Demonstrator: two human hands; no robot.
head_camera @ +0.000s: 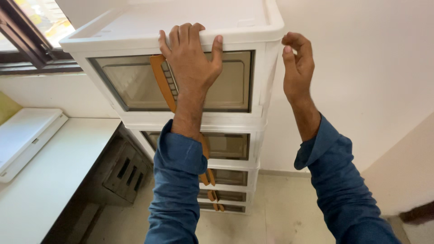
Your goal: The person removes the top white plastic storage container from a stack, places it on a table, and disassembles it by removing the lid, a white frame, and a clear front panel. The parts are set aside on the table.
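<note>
The left hand (190, 56) is laid flat against the front upper edge of a white stacked drawer unit (253, 131), fingers hooked over the rim of its top panel (181, 20) and thumb spread out to the side along the edge. The right hand (298, 63) is held just beside the unit's right upper corner, fingers curled loosely and holding nothing; whether the fingertips touch the corner cannot be told from this angle. Both arms are covered by blue sleeves (178, 180).

Under the left hand, the top drawer front (135, 81) is seen, a smoky translucent panel in a white frame. One orange handle strap (160, 83) is fixed to it, running slantwise from upper left to lower right, partly hidden by the wrist.

Five drawer fronts can be counted, stacked one above another, each apparently fitted with an orange handle. The unit's long axis is upright, from the floor (280, 212) to the hands, and its fronts are turned towards the camera.

To the left, a white countertop (49, 180) is seen, with one flat white tray-like panel (22, 135) lying on it. A window (31, 27) is set above, at the upper left. A plain wall (361, 68) stands behind the unit, on the right.
</note>
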